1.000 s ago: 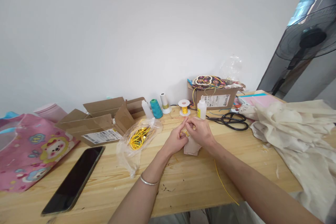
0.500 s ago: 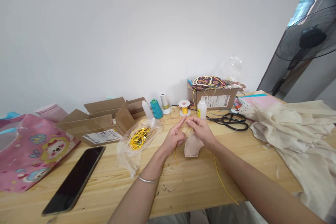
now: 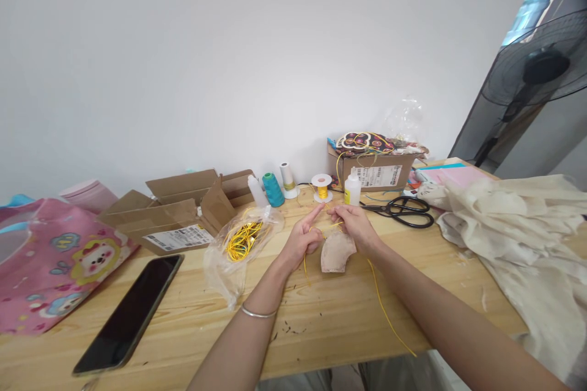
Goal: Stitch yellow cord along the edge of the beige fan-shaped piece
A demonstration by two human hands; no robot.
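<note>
My left hand has its index finger stretched out, while the thumb and other fingers close on a yellow cord that hangs down below it. Close beside it, my right hand pinches the same kind of cord near its fingertips. A curved beige fabric piece with a stitched-looking lower edge hangs just below and between the hands, over the table. From under my right wrist a yellow cord end trails towards the table's front edge. The fingers partly hide where cord and fabric meet.
Behind my hands stand a yellow spool, a glue-like bottle and a teal thread cone. Black scissors and cream cloth lie right. Left are a plastic bag of cord, an open carton and a phone.
My right hand has shifted slightly right, away from the left fingertip, drawing on the cord. More of the beige fabric piece shows. My left hand has barely moved.
</note>
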